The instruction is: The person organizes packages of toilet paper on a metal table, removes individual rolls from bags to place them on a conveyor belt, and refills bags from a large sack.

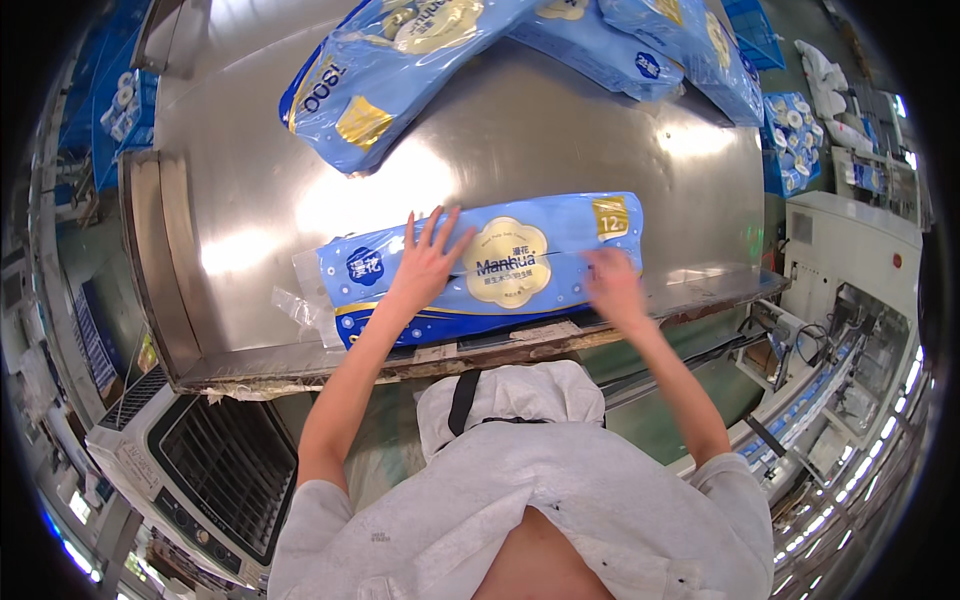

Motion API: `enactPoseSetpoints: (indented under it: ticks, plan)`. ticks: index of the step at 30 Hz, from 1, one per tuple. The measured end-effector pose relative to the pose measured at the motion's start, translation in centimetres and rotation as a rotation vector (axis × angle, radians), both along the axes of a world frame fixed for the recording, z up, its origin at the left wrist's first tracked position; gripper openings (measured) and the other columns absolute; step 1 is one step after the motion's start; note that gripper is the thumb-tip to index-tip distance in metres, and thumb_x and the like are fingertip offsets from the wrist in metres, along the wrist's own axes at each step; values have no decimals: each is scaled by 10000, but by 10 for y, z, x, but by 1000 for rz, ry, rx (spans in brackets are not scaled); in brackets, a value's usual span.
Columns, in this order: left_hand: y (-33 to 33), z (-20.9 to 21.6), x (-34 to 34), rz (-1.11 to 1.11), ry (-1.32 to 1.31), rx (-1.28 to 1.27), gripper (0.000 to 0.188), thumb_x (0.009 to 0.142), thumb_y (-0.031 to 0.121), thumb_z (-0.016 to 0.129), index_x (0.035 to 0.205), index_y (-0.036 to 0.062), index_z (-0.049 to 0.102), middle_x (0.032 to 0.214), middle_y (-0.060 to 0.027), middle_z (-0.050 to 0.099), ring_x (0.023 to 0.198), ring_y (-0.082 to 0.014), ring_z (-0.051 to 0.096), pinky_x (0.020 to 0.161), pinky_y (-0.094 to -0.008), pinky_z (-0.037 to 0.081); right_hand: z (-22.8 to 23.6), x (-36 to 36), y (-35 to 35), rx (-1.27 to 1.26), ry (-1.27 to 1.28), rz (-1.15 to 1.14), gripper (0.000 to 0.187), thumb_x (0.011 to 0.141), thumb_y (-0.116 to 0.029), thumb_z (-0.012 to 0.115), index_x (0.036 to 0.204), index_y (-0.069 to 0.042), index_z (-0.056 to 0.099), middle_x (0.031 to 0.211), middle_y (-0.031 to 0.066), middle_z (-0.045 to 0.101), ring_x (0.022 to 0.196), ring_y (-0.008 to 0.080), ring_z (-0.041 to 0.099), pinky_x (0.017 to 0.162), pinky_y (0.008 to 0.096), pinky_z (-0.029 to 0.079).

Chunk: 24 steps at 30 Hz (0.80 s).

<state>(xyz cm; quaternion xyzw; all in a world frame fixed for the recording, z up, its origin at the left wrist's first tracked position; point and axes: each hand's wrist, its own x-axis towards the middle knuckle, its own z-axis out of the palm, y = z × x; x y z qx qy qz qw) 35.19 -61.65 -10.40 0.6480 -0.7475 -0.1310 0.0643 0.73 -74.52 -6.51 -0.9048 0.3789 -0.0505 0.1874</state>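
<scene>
A long blue plastic-wrapped pack of paper rolls [540, 300] lies along the near edge of the metal table [250, 200]. It has a cream flower-shaped label in the middle and a gold square at its right end. Clear loose film [308, 300] sticks out from its left end. My left hand [430, 262] rests on top of the pack, left of the label, fingers spread and flat. Toward the right end, my right hand [614, 285] touches the pack's upper side; motion smears its fingers, and I cannot tell how they are closed.
More blue packs lie at the table's far side, one large pack [400, 75] at far left and others [610, 50] at far right. A raised metal rim [160, 260] bounds the left. Blue crates of rolls [793, 140] stand beyond; a grey slatted unit [225, 470] stands near left.
</scene>
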Motion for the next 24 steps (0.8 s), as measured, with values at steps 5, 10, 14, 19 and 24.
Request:
enactPoseSetpoints:
  ticks: [5,10,14,19,24]
  plan:
    - [-23,28,8,-179,38,218,899,724,64,725,1539,197,371,1645,-143,222,1464,-420,295,1175,-591,286,-25,116,57,2,-64,259,422,793,-317,754,1126,-85,639,1086,101,589,1096,280,530,969,448,416]
    - [-35,7,25,79,-103,82,412,739,100,740,1123,103,590,1142,-79,596,1096,-278,583,937,-442,464,-34,147,71,297,-89,361,265,897,-346,669,984,-96,661,920,120,675,880,317,669,768,478,516]
    - [-79,11,23,-12,-329,-145,235,771,121,728,963,124,592,923,-28,601,901,-235,597,760,-378,439,-4,107,85,485,-33,592,374,989,-401,534,844,-96,693,712,158,685,684,364,700,602,490,546]
    - [-137,1,28,42,-316,-169,150,822,136,688,942,134,597,902,-5,625,892,-218,604,758,-381,435,55,6,98,553,44,667,359,992,-415,531,840,-120,669,674,138,670,673,358,692,588,475,530]
    - [-152,-4,-27,29,-241,-223,130,840,166,675,952,127,622,924,-22,641,919,-223,614,790,-379,454,13,-11,88,404,-1,507,236,952,-309,567,871,-104,652,708,118,685,669,338,696,581,460,529]
